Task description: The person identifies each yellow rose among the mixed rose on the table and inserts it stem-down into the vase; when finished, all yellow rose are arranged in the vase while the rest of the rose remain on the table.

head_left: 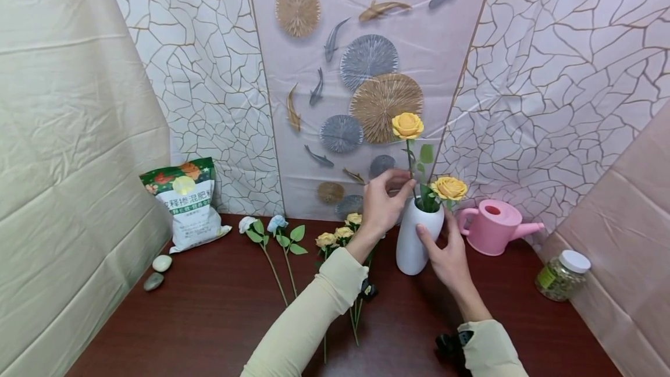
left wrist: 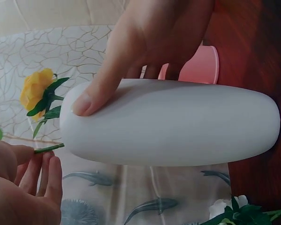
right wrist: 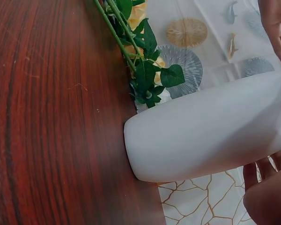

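Note:
A white vase (head_left: 413, 243) stands upright on the dark wood table. My right hand (head_left: 449, 255) grips its upper part, thumb in front and fingers round the far side. One yellow rose (head_left: 449, 188) leans out of the vase mouth to the right. My left hand (head_left: 386, 202) pinches the green stem (left wrist: 49, 148) of another yellow rose (head_left: 407, 125), which is upright above the vase. In the left wrist view the stem's lower end is at the vase's rim; whether it is inside cannot be told. Part of my right hand (right wrist: 269, 187) shows beside the vase in the right wrist view.
Several yellow roses (head_left: 344, 232) lie left of the vase, partly hidden by my left arm. A white rose (head_left: 248, 224) and a blue rose (head_left: 277, 223) lie further left. Around are a pink watering can (head_left: 492, 231), a jar (head_left: 562, 275), a fertilizer bag (head_left: 191, 208) and two stones (head_left: 161, 263).

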`<state>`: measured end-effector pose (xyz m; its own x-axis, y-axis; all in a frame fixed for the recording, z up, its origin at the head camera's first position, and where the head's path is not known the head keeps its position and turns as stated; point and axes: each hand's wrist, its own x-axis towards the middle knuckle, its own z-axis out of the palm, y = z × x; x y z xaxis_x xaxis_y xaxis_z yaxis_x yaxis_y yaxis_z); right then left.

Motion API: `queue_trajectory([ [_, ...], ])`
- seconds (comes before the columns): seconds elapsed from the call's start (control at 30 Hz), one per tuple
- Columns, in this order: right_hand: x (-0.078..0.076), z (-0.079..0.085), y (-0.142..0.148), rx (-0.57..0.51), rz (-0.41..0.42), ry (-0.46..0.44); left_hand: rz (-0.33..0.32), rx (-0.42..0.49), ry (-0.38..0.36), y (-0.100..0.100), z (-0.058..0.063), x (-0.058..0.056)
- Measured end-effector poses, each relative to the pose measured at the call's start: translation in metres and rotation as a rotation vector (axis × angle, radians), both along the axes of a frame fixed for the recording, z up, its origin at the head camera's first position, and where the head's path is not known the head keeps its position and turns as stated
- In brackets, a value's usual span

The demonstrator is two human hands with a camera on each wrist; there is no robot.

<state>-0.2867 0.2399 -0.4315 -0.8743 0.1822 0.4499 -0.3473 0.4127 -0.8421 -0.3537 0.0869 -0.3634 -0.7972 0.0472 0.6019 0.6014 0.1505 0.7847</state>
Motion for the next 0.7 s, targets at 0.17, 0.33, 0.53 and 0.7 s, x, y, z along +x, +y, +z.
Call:
queue_trajectory([
  [0.17, 0.0, -0.001, 0.0, 0.0, 0.004, 0.007, 0.009, -0.027, -0.023, 0.004, -0.004, -0.001],
  [0.33, 0.0, -0.001, 0.0, -0.01, 0.013, 0.012, -0.002, -0.049, -0.04, 0.009, -0.006, -0.001],
  [0.53, 0.002, 0.0, 0.0, -0.022, 0.015, 0.003, 0.061, -0.141, -0.052, 0.014, -0.005, -0.001],
  [0.7, 0.002, 0.0, 0.0, -0.019, 0.018, -0.005, 0.138, -0.26, -0.046, 0.019, -0.002, 0.0],
])
